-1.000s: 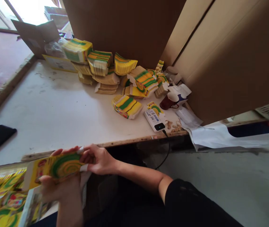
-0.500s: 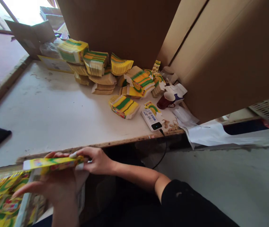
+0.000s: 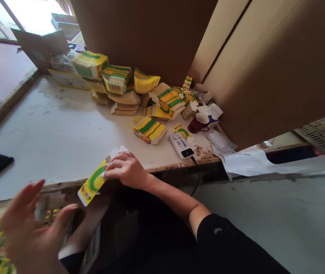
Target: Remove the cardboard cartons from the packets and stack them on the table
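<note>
**Flat carton at the table's near edge**

Head view: a dark red ceramic mug (image 3: 199, 123) stands by the cardboard wall; its contents cannot be seen. The right hand (image 3: 128, 170) pinches a flat yellow-and-green printed carton blank (image 3: 93, 183), tilted over the white table (image 3: 51, 137) edge. The left hand (image 3: 29, 232) hovers open, fingers spread, holding nothing.

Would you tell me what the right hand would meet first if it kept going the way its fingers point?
Probably the left hand: the right hand, holding the flat carton, points leftward and down towards it, though depth is unclear.
</note>
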Available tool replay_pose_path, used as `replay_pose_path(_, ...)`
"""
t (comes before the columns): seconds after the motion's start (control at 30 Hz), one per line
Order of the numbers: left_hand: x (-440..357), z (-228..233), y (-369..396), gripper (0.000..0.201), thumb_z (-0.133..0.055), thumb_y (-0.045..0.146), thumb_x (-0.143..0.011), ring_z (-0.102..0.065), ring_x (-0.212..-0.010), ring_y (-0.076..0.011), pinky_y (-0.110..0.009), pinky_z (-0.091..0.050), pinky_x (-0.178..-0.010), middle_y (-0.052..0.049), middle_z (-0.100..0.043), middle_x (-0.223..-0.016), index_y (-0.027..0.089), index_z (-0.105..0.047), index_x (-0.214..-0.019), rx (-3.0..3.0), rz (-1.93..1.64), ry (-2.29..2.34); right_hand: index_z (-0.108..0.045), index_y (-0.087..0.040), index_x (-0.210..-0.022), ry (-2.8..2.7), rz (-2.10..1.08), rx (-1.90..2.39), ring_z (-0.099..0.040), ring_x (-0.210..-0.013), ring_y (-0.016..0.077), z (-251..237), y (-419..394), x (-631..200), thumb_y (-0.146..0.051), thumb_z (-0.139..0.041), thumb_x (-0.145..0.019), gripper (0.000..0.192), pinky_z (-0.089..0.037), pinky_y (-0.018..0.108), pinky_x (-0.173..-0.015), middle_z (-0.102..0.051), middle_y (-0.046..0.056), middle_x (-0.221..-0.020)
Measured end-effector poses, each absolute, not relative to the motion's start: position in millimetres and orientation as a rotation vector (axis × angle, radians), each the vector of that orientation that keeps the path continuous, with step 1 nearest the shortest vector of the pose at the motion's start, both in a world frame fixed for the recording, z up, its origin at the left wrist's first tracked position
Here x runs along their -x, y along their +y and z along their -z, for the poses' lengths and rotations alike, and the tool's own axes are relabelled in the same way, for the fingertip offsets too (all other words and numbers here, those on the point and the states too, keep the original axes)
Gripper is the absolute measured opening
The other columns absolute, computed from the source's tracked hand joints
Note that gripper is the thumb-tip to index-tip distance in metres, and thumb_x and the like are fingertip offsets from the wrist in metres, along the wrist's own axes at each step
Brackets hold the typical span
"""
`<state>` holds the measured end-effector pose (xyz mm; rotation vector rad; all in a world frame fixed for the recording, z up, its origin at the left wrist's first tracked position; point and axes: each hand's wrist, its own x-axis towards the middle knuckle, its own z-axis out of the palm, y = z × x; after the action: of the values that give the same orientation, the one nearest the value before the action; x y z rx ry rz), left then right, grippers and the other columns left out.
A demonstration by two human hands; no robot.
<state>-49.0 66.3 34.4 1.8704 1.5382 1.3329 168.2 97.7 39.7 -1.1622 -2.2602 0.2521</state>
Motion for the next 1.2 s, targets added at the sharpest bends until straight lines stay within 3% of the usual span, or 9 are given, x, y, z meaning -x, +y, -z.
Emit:
replay_pose_path(0.1, 41, -29, 71, 0.096, -0.067, 0.075, -0.056, -0.061, -0.107, -0.0387, -0.057, -0.052, -0.087, -0.012, -0.061, -0.121, 0.023, -0.046, -0.134, -1.983, -1.069, 1.508, -0.070, -0.029, -0.094, -2.440, -0.236, 0.948, -0.055, -0.114, 0.0115, -49, 91, -161, -0.012, -0.051, -0.093, 0.026, -0.020, 0.038, -0.117, -0.072, -0.005, -0.102)
replay_pose_path(0.2, 28, -26, 71, 0.065, -0.063, 0.071, -0.065, -0.068, -0.072, -0.0252, -0.037, -0.057, -0.059, -0.003, -0.068, -0.083, 0.023, -0.060, -0.109, -1.875, -0.892, 1.558, -0.065, -0.026, -0.111, -2.284, -0.329, 1.078, -0.038, -0.136, 0.0183, -60, 81, -152, -0.021, -0.059, -0.089, 0.024, -0.010, 0.044, -0.121, -0.061, 0.002, -0.130)
replay_pose_path(0.27, 24, -25, 68, 0.056, -0.066, 0.068, -0.064, -0.063, -0.057, -0.0199, -0.029, -0.052, -0.047, 0.001, -0.065, -0.069, 0.023, -0.060, -0.098, -1.848, -0.932, 1.619, -0.051, -0.020, -0.132, -1.997, -0.454, 1.305, -0.021, -0.145, 0.0255, -64, 78, -148, -0.028, -0.067, -0.082, 0.053, -0.012, 0.048, -0.120, -0.042, 0.011, -0.149)
replay_pose_path(0.37, 19, -24, 63, 0.060, -0.070, 0.064, -0.061, -0.065, -0.060, -0.0222, -0.030, -0.051, -0.049, 0.000, -0.067, -0.073, 0.024, -0.059, -0.104, -1.938, -1.003, 1.706, -0.034, -0.015, -0.144, -1.689, -0.866, 1.380, -0.024, -0.145, 0.0266, -58, 81, -143, -0.023, -0.065, -0.083, 0.069, -0.025, 0.045, -0.117, -0.033, 0.015, -0.154)
replay_pose_path(0.47, 11, -23, 57, 0.063, -0.071, 0.054, -0.069, -0.070, -0.079, -0.0276, -0.035, -0.055, -0.061, -0.004, -0.071, -0.095, 0.027, -0.052, -0.123, -2.042, -1.004, 1.733, -0.047, -0.018, -0.136, -1.538, -1.420, 1.188, -0.051, -0.127, 0.0215, -47, 87, -139, -0.008, -0.055, -0.085, 0.052, -0.042, 0.034, -0.107, -0.056, 0.008, -0.136)
replay_pose_path(0.57, 5, -27, 52, 0.067, -0.068, 0.044, -0.076, -0.069, -0.097, -0.0294, -0.039, -0.056, -0.074, -0.007, -0.067, -0.118, 0.031, -0.043, -0.136, -2.123, -1.016, 1.615, -0.059, -0.020, -0.124, -1.427, -1.690, 1.013, -0.060, -0.113, 0.0168, -40, 90, -140, -0.003, -0.050, -0.086, 0.043, -0.045, 0.029, -0.103, -0.067, 0.001, -0.116)
replay_pose_path(0.83, 18, -3, 64, 0.070, -0.073, 0.043, -0.069, -0.071, -0.086, -0.0250, -0.034, -0.058, -0.066, -0.007, -0.065, -0.113, 0.029, -0.037, -0.127, -2.192, -0.986, 1.289, -0.065, -0.018, -0.118, -1.318, -1.805, 0.932, -0.064, -0.102, 0.0153, -29, 87, -144, -0.016, -0.059, -0.088, 0.030, -0.051, 0.026, -0.092, -0.071, 0.002, -0.103)
replay_pose_path(0.97, 22, 7, 68, 0.068, -0.074, 0.042, -0.066, -0.070, -0.081, -0.0232, -0.034, -0.058, -0.065, -0.005, -0.064, -0.105, 0.028, -0.036, -0.121, -2.137, -1.085, 1.235, -0.063, -0.020, -0.122, -1.274, -1.696, 1.066, -0.063, -0.110, 0.0204, -18, 85, -136, -0.025, -0.062, -0.088, 0.034, -0.052, 0.030, -0.093, -0.069, 0.006, -0.116)
replay_pose_path(1.2, 19, 4, 60, 0.042, -0.066, 0.041, -0.068, -0.067, -0.072, -0.0234, -0.032, -0.055, -0.055, -0.004, -0.062, -0.090, 0.026, -0.051, -0.104, -2.176, -1.105, 1.327, -0.040, -0.005, -0.141, -1.930, -1.211, 0.858, -0.029, -0.143, 0.0212, -43, 71, -144, -0.017, -0.063, -0.086, 0.060, -0.026, 0.032, -0.118, -0.037, 0.019, -0.151)
